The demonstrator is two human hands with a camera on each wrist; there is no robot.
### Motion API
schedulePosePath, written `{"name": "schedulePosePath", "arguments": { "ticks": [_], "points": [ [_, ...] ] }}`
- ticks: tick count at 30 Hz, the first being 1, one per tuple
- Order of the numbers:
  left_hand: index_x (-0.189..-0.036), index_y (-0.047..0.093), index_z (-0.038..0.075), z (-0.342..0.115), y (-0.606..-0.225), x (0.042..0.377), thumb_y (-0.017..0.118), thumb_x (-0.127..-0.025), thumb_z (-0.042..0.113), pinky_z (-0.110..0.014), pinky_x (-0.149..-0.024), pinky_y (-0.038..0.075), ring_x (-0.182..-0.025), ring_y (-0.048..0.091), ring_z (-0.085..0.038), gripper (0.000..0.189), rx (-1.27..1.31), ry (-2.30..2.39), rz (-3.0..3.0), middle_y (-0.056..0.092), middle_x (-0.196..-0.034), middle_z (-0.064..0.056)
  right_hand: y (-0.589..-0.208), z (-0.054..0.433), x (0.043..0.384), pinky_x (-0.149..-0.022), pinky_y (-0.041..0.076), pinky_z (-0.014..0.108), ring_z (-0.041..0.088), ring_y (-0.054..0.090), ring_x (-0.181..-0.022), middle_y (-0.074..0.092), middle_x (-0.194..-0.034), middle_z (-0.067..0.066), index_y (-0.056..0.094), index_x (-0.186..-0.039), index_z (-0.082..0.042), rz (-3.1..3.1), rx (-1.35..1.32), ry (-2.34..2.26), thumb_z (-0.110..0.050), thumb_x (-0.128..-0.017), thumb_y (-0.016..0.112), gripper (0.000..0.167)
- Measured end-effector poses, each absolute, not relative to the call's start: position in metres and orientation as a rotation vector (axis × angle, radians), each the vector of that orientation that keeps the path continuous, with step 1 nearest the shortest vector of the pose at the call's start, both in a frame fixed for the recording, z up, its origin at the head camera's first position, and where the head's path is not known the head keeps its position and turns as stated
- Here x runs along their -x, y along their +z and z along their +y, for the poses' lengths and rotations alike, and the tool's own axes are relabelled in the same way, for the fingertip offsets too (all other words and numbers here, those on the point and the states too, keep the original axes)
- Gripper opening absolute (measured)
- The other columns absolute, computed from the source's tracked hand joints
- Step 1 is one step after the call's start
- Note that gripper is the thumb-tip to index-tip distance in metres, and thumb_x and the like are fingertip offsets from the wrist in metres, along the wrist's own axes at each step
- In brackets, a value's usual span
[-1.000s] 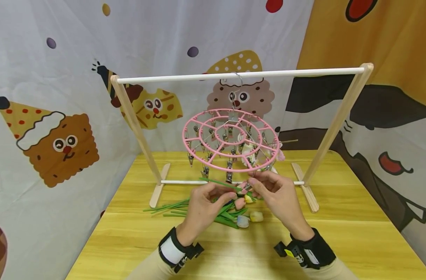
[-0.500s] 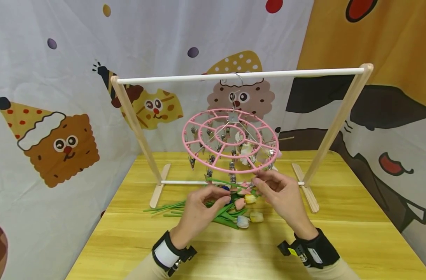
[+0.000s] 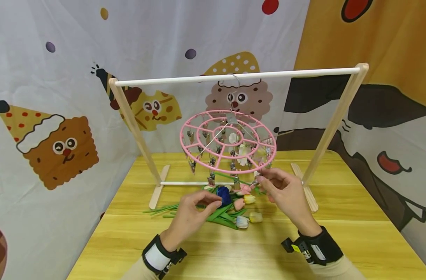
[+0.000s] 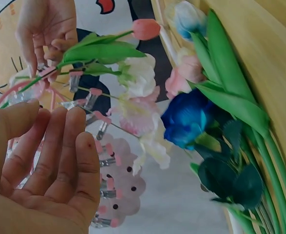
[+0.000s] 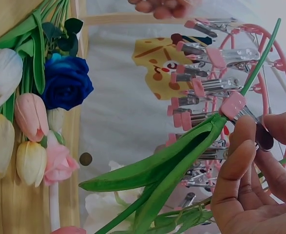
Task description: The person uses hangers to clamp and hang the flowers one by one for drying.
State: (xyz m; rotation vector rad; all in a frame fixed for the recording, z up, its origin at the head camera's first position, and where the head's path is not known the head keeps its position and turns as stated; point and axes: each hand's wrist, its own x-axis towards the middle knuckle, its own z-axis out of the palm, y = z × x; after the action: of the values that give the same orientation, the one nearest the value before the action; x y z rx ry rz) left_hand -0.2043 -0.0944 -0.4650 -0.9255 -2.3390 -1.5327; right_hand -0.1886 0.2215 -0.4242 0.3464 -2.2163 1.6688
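Note:
My right hand (image 3: 282,191) is at the near right rim of a round pink clip hanger (image 3: 228,170). In the right wrist view, its thumb and fingers pinch the metal end of a pink-tipped clip (image 5: 233,105). That clip bites the green stem of a tulip (image 5: 267,56), whose long leaves (image 5: 147,178) hang below. The tulip's pink bloom (image 4: 146,29) shows in the left wrist view. My left hand (image 3: 195,213) holds nothing, its fingers loosely bent beside a blue rose (image 3: 224,195). White and pale pink flowers (image 4: 138,75) hang from other clips.
A wooden stand (image 3: 333,124) with a white top bar (image 3: 184,80) carries the hanger over the wooden table (image 3: 255,252). Under it lies a pile of artificial flowers, with a white-blue tulip (image 3: 242,222) at its near side. A printed cloth (image 3: 156,42) covers the wall behind.
My left hand has drawn away from the tulip stem, moving left and down. The hanger has turned slightly. My right hand stays near the rim at the clip.

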Motion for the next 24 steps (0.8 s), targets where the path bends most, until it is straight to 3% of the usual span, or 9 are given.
{"name": "schedulePosePath", "arguments": {
  "ticks": [10,19,24],
  "points": [
    [-0.118,0.087,0.026,-0.116,-0.470,0.205,0.087,-0.109,0.022,-0.032,-0.082,0.071,-0.092,0.081,-0.007,0.011,0.814,-1.398,-2.482,0.088,-0.109,0.012,-0.423,0.230,0.192,-0.057,0.061,0.026,0.012,0.082,-0.084,0.085,-0.104,-0.007,0.082,-0.139,-0.004,-2.211,-0.315,1.666,-0.014,-0.113,0.080,0.027],
    [-0.120,0.086,0.031,-0.135,-0.475,0.208,0.087,-0.109,0.023,-0.033,-0.089,0.072,-0.097,0.083,-0.008,0.013,0.756,-1.285,-2.556,0.088,-0.113,0.013,-0.420,0.238,0.195,-0.061,0.064,0.024,0.013,0.082,-0.085,0.082,-0.107,-0.011,0.082,-0.139,-0.003,-2.205,-0.254,1.665,-0.016,-0.114,0.080,0.028],
    [-0.120,0.086,0.027,-0.141,-0.478,0.210,0.088,-0.108,0.021,-0.036,-0.091,0.073,-0.100,0.084,-0.011,0.014,0.765,-1.254,-2.568,0.088,-0.114,0.009,-0.421,0.243,0.197,-0.063,0.066,0.025,0.014,0.082,-0.086,0.081,-0.108,-0.014,0.081,-0.141,-0.003,-2.213,-0.213,1.662,-0.021,-0.115,0.079,0.031]
  ]
}}
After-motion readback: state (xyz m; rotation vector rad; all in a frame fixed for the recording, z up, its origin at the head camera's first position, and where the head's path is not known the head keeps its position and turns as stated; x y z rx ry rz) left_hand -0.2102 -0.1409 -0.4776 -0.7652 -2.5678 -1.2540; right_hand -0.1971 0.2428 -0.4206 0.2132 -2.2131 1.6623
